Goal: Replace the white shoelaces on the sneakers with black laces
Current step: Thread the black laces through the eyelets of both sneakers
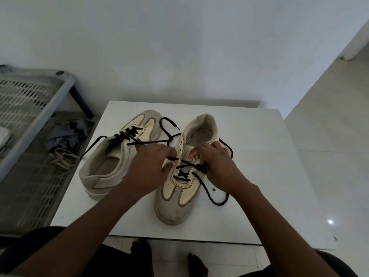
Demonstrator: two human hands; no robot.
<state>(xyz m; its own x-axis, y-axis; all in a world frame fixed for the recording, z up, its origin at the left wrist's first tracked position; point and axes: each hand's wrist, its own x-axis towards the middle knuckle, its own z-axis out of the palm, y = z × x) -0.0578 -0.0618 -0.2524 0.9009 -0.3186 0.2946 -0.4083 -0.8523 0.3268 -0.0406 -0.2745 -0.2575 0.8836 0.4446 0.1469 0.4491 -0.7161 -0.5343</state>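
Two beige sneakers stand on a small white table [259,216]. The left sneaker [107,166] points away from me and carries a black lace [127,134] through its eyelets. The right sneaker [179,196] points its toe toward me, and a black lace [186,168] crosses its lower eyelets. My left hand [147,166] pinches one end of that lace at the shoe's left eyelet row. My right hand [221,166] grips the lace at the right eyelet row, fingers curled over the tongue. A loose loop of the lace [217,200] trails on the table to the right.
A grey slatted rack [26,108] stands left of the table. On its lower shelf lie the white laces [61,160] and a dark crumpled cloth [65,134]. A white wall is behind, tiled floor to the right. My bare feet [139,250] show under the table's front edge.
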